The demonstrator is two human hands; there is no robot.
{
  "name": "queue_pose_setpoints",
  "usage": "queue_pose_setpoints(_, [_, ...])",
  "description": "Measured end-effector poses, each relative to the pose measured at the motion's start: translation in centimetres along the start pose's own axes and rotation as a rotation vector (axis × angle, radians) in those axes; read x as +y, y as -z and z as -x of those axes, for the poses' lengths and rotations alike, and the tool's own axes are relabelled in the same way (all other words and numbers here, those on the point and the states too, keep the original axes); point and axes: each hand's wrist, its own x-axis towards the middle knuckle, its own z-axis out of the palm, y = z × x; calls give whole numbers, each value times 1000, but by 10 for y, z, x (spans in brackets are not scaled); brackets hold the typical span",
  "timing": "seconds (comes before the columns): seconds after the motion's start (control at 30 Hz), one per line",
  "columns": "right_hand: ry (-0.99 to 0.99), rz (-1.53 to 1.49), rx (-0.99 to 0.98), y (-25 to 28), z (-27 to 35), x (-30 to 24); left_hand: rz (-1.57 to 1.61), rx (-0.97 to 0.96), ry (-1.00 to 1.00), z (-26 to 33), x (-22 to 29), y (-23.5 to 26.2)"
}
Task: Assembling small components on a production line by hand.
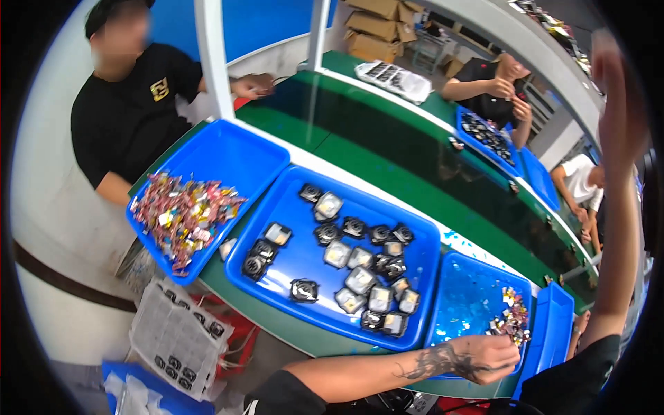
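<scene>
My left hand [490, 360] comes in from the lower left with its fingers curled, over the near rim of a blue tray [443, 277]. Just beyond its knuckles lies a small heap of colourful little parts [512, 317]; whatever the fingers hold is hidden. My right hand [619, 97] is raised high at the right rim, away from the trays, its fingers too blurred to read. Left of the small tray, a larger blue tray [238, 273] holds several square black-and-white modules [360, 280], some showing a round black face.
Farther left, another blue tray [242, 149] holds a pile of pink-wired small parts [183, 214]. A green conveyor belt [346, 131] runs behind the trays. Co-workers sit across it and at far left. A clear plastic tray [173, 332] with black modules stands low at left.
</scene>
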Motion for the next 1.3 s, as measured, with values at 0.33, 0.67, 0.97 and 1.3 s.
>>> queue_pose_setpoints(0.33, [62, -588, -855, -183, 187, -135, 81, 238, -260, 5, 10, -20])
queue_pose_setpoints(0.67, [129, -493, -965, -246, 191, -165, 50, 228, -157, 16, 18, -8])
queue_pose_setpoints(0.97, [40, -486, -1161, -204, 186, -145, 246, 108, -379, 24, 9, -18])
queue_pose_setpoints(1.3, [-11, -484, -1061, -146, 190, -120, 138, -175, -129, -19, -3, 34])
